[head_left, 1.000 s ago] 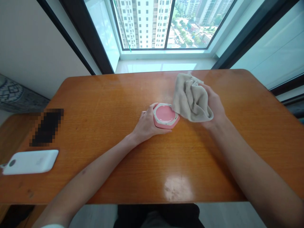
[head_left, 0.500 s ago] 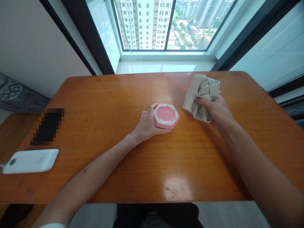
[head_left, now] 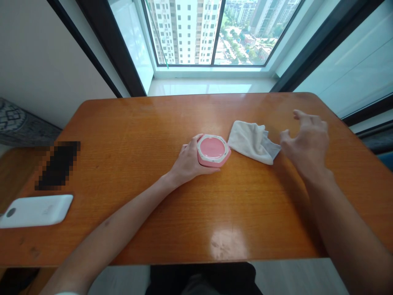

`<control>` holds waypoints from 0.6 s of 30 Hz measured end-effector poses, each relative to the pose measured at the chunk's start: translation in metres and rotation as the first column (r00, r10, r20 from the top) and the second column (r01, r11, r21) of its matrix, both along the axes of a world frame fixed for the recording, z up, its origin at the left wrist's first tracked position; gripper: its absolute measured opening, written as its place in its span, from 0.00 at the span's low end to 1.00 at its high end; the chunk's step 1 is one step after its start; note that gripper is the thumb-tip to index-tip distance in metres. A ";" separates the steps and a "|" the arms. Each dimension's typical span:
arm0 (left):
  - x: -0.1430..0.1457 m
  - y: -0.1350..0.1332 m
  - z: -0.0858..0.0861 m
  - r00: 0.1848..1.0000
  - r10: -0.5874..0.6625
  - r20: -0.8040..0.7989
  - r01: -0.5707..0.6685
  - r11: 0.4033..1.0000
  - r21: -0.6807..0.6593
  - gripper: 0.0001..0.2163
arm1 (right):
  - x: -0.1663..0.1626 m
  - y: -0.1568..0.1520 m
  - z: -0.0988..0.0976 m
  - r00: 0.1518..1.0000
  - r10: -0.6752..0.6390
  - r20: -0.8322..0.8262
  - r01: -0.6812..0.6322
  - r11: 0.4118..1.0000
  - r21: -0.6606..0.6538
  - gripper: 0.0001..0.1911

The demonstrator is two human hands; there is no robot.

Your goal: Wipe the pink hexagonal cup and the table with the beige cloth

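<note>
My left hand (head_left: pixel 192 161) is wrapped around the side of a pink, many-sided container (head_left: pixel 213 148) with a white rim and a round pink top. What this container is cannot be told. Just to its right a pale grey cloth (head_left: pixel 251 141) lies crumpled on the wooden table (head_left: pixel 147 123). Beyond the cloth's right edge, my right hand (head_left: pixel 307 141) is raised over the table with fingers apart, holding nothing.
A white, flat rounded device (head_left: pixel 38 211) lies at the table's left front, with a pixelated dark patch (head_left: pixel 58 166) behind it. Past the far table edge is a window (head_left: pixel 211 32) with a sill. A grey patterned fabric item (head_left: pixel 24 123) is at far left.
My right hand has let go of the cloth, which now lies on the table beside the pink container. That hand has moved right and opened. My left hand keeps its hold.
</note>
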State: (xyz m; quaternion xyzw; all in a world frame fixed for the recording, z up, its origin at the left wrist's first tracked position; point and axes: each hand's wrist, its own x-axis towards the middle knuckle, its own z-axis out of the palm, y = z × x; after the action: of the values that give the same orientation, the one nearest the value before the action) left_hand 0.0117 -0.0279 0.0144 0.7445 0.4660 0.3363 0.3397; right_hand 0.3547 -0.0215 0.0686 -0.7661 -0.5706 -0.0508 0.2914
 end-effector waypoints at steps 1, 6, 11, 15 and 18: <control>0.000 0.000 0.000 1.000 0.004 -0.005 -0.004 1.000 -0.004 0.55 | -0.003 -0.006 0.002 0.996 0.054 0.069 -0.057 0.997 0.050 0.28; 0.001 0.000 -0.001 0.999 0.019 -0.026 -0.019 1.000 0.008 0.55 | -0.037 -0.020 -0.012 0.782 0.608 0.139 -0.602 0.794 -0.085 0.27; 0.000 0.001 -0.001 0.999 0.020 -0.036 -0.020 1.000 0.013 0.55 | -0.045 0.003 -0.043 0.775 0.629 0.065 -0.584 0.752 -0.305 0.48; 0.000 0.000 0.000 0.999 0.016 -0.034 -0.017 1.000 -0.002 0.55 | -0.038 0.004 -0.028 0.829 0.557 -0.052 -0.557 0.814 -0.166 0.30; 0.000 0.000 0.001 0.999 0.007 -0.038 -0.007 1.000 -0.003 0.55 | -0.029 -0.001 0.000 0.908 0.307 -0.286 -0.339 0.939 -0.066 0.30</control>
State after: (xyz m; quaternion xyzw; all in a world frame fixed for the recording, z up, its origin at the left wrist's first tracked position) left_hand 0.0121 -0.0278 0.0154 0.7486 0.4755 0.3227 0.3307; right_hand 0.3253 -0.0225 0.0687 -0.6760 -0.6462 0.1365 0.3269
